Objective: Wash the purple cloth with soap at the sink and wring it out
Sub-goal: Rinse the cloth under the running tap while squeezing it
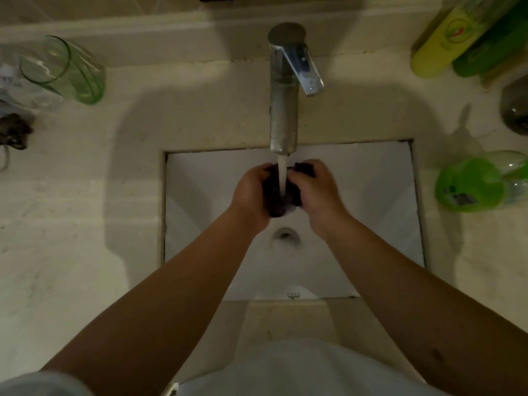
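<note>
The dark purple cloth (274, 195) is bunched up between both hands over the white sink basin (371, 195). My left hand (250, 192) grips its left side and my right hand (320, 192) grips its right side. Water runs from the chrome faucet (284, 110) straight down onto the cloth between the hands. A little white foam shows at the cloth's lower end. Most of the cloth is hidden by my fingers.
The drain (285, 234) lies below the hands. A green glass (65, 71) stands at the back left of the counter. Yellow-green bottles (445, 38) stand at the back right, and a green bottle (480, 185) lies right of the basin. A dark object (14, 131) sits at the far left.
</note>
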